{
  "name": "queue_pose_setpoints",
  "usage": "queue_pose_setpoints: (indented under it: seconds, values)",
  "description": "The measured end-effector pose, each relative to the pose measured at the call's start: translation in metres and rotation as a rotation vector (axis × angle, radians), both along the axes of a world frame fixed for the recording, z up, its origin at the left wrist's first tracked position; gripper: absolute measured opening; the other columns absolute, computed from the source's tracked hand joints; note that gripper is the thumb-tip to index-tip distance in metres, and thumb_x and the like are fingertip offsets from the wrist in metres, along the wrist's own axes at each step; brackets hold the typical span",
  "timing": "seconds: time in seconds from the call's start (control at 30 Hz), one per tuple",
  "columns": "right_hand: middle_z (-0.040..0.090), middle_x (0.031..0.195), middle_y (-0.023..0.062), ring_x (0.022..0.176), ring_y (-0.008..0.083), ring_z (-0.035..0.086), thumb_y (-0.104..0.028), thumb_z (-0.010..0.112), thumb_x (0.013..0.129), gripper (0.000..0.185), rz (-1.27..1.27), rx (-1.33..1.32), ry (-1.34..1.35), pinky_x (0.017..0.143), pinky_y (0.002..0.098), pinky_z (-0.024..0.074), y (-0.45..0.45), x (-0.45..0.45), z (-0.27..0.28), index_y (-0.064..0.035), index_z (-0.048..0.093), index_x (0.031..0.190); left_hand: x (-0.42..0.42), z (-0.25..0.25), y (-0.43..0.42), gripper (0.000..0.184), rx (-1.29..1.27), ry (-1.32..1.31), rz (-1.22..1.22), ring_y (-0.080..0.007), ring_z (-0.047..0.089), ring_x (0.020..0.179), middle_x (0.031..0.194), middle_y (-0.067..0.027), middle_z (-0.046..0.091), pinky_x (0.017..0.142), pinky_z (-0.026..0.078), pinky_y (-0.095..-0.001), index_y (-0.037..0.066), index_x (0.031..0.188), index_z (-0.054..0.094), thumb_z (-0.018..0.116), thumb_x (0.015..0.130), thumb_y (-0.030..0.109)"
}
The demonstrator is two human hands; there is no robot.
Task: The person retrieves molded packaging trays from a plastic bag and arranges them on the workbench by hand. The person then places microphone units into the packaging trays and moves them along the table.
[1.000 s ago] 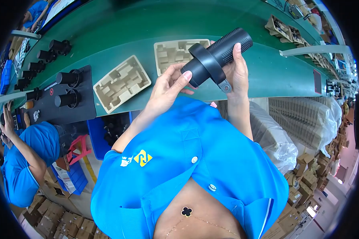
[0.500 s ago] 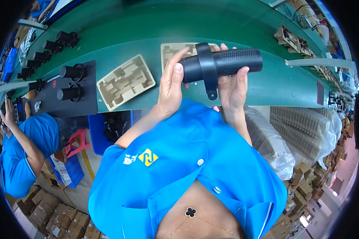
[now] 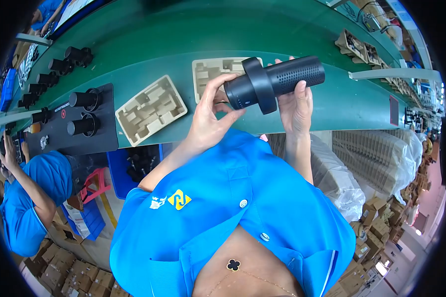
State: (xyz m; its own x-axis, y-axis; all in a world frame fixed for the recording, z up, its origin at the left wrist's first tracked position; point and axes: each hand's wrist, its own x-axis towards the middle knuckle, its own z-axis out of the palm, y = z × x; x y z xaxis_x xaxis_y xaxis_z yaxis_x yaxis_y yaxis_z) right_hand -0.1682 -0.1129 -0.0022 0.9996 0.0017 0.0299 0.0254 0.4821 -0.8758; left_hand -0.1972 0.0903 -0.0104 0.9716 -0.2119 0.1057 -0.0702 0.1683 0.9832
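A black cylinder (image 3: 296,75) with a perforated right part and a wide black ring (image 3: 260,85) around its middle is held up, tilted slightly, in front of me. My right hand (image 3: 297,106) grips the perforated part from below, thumb on the near side and fingertips showing behind. At the other end, my left hand (image 3: 213,111) has its index finger against the cylinder's top edge, while its thumb stands apart below. Small pale markings show on the left end. Behind the cylinder lies a beige moulded tray (image 3: 203,84), partly covered; a second moulded tray (image 3: 151,111) lies to the left.
Similar black cylinders (image 3: 84,100) stand on a dark mat (image 3: 59,131) at the left, with several more behind. A co-worker (image 3: 34,193) in blue sits there. A blue bin (image 3: 119,173) is below the green table (image 3: 148,64); wrapped stacked trays (image 3: 371,153) are at right.
The cylinder has turned about its long axis: the ring's lug is out of sight and pale markings now show. My left thumb has come off it and moved down.
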Motion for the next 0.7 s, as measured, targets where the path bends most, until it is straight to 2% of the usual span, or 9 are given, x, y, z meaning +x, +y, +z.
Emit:
queue_pose_setpoints:
  seconds: [0.03,0.2,0.23,0.27,0.33,0.4,0.5,0.63,0.7]
  values:
    - [0.044,0.143,0.0231,0.131,0.0304,0.048,-0.042,0.062,0.095,0.076,-0.005,-0.002,0.025,0.109,0.0471,0.0408,-0.001,0.0,-0.002,-0.0011,0.026,0.148,0.0,-0.002,0.001,0.073,0.051,-0.02,0.004,-0.0227,0.054,0.122,0.139,-0.0142,0.042,0.092,0.054,-0.0327,0.007,0.142,0.036,0.068,0.079,-0.013]
    - [0.044,0.141,0.0252,0.131,0.0352,0.048,-0.026,0.068,0.093,0.072,-0.026,0.036,0.023,0.107,0.0529,0.0423,0.005,-0.001,-0.005,-0.0017,0.027,0.147,-0.002,-0.01,0.005,0.073,-0.032,0.04,0.033,-0.022,0.048,0.128,0.139,-0.0119,0.042,0.102,0.047,-0.0353,0.007,0.141,0.038,0.068,0.078,-0.015]
    - [0.046,0.14,0.0247,0.13,0.0344,0.049,-0.021,0.068,0.091,0.071,-0.02,0.072,0.006,0.107,0.0512,0.0428,0.007,-0.002,0.0,-0.0014,0.028,0.146,-0.002,-0.009,0.005,0.072,-0.065,0.058,0.031,-0.0221,0.047,0.129,0.139,-0.0118,0.042,0.104,0.045,-0.0359,0.006,0.141,0.038,0.068,0.078,-0.014]
    - [0.047,0.139,0.0241,0.128,0.0336,0.051,-0.016,0.069,0.089,0.071,-0.015,0.106,-0.011,0.107,0.0495,0.0433,0.01,-0.004,0.006,-0.001,0.029,0.145,-0.001,-0.012,0.004,0.07,-0.059,-0.001,0.057,-0.0202,0.054,0.122,0.138,-0.0134,0.045,0.095,0.049,-0.0334,0.005,0.142,0.039,0.069,0.081,-0.011]
    - [0.048,0.139,0.0244,0.129,0.0351,0.051,-0.007,0.07,0.084,0.075,0.009,0.161,-0.036,0.109,0.0486,0.042,0.013,-0.005,0.011,-0.0017,0.029,0.146,-0.002,-0.012,0.006,0.072,-0.05,0.031,0.06,-0.0214,0.05,0.127,0.138,-0.0138,0.045,0.099,0.047,-0.034,0.004,0.143,0.037,0.069,0.081,-0.011]
    - [0.048,0.14,0.0244,0.13,0.035,0.05,-0.006,0.071,0.083,0.077,0.032,0.125,-0.105,0.11,0.0488,0.0415,0.013,-0.006,0.011,-0.0018,0.028,0.146,-0.003,-0.015,0.008,0.075,-0.08,0.079,0.035,-0.0235,0.046,0.132,0.139,-0.0133,0.044,0.104,0.046,-0.0353,0.002,0.145,0.035,0.069,0.08,-0.012]
    - [0.048,0.14,0.0244,0.131,0.0345,0.049,-0.004,0.073,0.08,0.083,0.069,0.072,-0.169,0.111,0.0486,0.0398,0.01,-0.007,0.016,-0.0025,0.026,0.148,-0.003,-0.025,0.01,0.074,0.023,0.073,-0.002,-0.0236,0.046,0.132,0.14,-0.0125,0.043,0.106,0.045,-0.0367,0.001,0.145,0.036,0.068,0.079,-0.013]
    - [0.048,0.139,0.0234,0.132,0.034,0.048,-0.003,0.072,0.078,0.083,0.098,-0.003,-0.24,0.111,0.0476,0.0387,0.014,-0.009,0.016,-0.0028,0.027,0.147,-0.004,-0.031,0.01,0.068,0.09,0.047,-0.017,-0.0233,0.051,0.126,0.139,-0.0124,0.042,0.107,0.045,-0.0373,-0.001,0.14,0.04,0.067,0.079,-0.014]
    - [0.049,0.138,0.0226,0.132,0.0338,0.048,-0.003,0.072,0.078,0.082,0.11,-0.042,-0.273,0.111,0.0471,0.0389,0.016,-0.011,0.015,-0.0028,0.027,0.147,-0.005,-0.032,0.009,0.067,0.109,0.06,-0.012,-0.0229,0.054,0.122,0.135,-0.0125,0.048,0.107,0.045,-0.0371,-0.001,0.139,0.04,0.068,0.079,-0.012]
